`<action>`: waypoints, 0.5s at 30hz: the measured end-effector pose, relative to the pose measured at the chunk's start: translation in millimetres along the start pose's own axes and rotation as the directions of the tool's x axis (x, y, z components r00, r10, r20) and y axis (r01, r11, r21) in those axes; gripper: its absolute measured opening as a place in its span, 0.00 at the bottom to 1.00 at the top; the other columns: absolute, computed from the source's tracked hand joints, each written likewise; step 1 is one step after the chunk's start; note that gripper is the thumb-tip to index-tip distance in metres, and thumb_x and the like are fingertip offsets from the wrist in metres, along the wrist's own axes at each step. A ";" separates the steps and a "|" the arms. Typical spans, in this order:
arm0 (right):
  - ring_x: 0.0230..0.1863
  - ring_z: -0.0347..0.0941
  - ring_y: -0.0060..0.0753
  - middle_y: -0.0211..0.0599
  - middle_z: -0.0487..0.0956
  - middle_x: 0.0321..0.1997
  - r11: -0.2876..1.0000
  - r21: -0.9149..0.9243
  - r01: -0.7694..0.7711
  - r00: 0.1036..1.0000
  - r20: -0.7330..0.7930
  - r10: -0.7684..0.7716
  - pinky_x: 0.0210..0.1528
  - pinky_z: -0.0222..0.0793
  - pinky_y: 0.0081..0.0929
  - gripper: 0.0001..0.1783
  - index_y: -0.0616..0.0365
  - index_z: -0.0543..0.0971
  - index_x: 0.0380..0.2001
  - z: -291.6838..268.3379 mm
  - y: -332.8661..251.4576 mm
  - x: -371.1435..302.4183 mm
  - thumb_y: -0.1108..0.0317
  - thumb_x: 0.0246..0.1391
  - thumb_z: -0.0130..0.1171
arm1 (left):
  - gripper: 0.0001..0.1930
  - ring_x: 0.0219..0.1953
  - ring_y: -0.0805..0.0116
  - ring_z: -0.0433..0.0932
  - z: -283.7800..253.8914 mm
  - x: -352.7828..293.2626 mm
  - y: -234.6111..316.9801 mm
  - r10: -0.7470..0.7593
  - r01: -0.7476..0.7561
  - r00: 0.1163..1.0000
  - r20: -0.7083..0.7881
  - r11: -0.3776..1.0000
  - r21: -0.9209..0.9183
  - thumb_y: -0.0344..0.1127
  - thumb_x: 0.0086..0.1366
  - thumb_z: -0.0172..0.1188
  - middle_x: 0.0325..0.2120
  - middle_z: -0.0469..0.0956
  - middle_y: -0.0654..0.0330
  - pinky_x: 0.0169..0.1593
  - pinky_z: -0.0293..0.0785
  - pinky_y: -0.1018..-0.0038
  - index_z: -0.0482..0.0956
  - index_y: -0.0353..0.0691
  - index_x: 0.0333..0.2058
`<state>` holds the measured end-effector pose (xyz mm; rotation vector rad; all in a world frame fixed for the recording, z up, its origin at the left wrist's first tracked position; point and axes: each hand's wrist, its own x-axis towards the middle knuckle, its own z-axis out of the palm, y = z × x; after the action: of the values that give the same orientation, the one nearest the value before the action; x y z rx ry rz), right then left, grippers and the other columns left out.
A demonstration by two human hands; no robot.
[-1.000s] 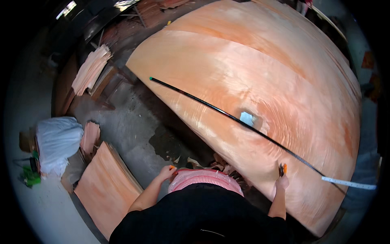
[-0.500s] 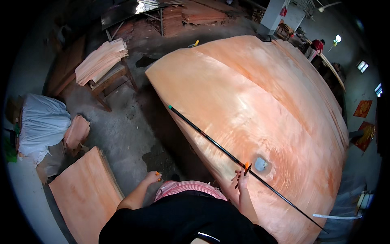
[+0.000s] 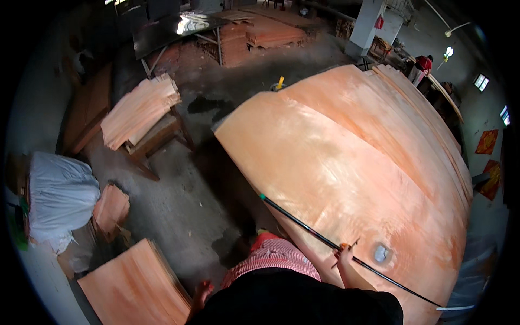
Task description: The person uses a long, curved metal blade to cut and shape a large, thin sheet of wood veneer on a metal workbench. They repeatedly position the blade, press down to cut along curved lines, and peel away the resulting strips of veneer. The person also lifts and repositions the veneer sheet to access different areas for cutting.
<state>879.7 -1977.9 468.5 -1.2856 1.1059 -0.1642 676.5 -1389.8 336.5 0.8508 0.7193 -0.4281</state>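
- A long black rod (image 3: 311, 229) lies across the near part of the large wood sheet (image 3: 346, 157), its green end (image 3: 262, 197) at the sheet's left edge.
- The right hand (image 3: 345, 261) is over the sheet at the rod, fingers curled around a thin dark tool (image 3: 343, 246) with an orange part; whether it grips the rod too, I cannot tell.
- A pale patch (image 3: 381, 253) ringed in grey shows on the sheet, just right of that hand.
- A white strip (image 3: 455, 308) meets the rod's far end, at the sheet's lower right edge.
- The left hand (image 3: 202, 291) is off the sheet, left of it, blurred; I cannot tell whether it holds anything.
- Left of the sheet: a stack of veneer (image 3: 132, 284), a cloth-covered heap (image 3: 60, 189), and a stool (image 3: 154, 138) bearing rough veneer pieces (image 3: 140, 110).
- Beyond the sheet's far edge, a person in a red top (image 3: 423, 64) bends forward.
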 end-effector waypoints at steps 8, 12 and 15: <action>0.36 0.64 0.30 0.37 0.67 0.34 0.792 -0.366 0.488 0.816 -0.130 -0.563 0.42 0.61 0.24 0.13 0.61 0.68 0.31 136.3 -48.0 27.6 0.84 0.43 0.38 | 0.13 0.30 0.72 0.68 7.5 67.6 119.5 -0.109 0.261 0.910 -0.401 0.900 0.348 0.42 0.57 0.50 0.30 0.69 0.61 0.33 0.65 0.77 0.69 0.38 0.33; 0.38 0.66 0.34 0.37 0.68 0.35 0.576 -0.661 0.480 0.768 0.000 -0.640 0.43 0.62 0.27 0.15 0.61 0.68 0.34 228.0 -116.9 81.0 0.85 0.39 0.39 | 0.13 0.34 0.71 0.67 -3.3 124.7 218.9 0.113 -0.033 0.978 -0.176 0.915 0.401 0.43 0.57 0.49 0.35 0.68 0.61 0.38 0.64 0.76 0.69 0.39 0.34; 0.42 0.68 0.38 0.43 0.71 0.40 0.613 -0.683 0.396 0.821 -0.035 -0.570 0.45 0.62 0.29 0.17 0.62 0.70 0.38 275.0 -152.5 118.1 0.79 0.40 0.43 | 0.17 0.20 0.74 0.66 53.0 173.7 349.1 0.230 -0.055 0.966 -0.115 0.624 0.780 0.43 0.59 0.45 0.15 0.67 0.63 0.23 0.61 0.77 0.69 0.40 0.16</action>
<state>1209.8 -1921.1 493.5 -2.2639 1.0251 -0.3843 1028.4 -1234.2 418.6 1.7953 0.6386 -0.5161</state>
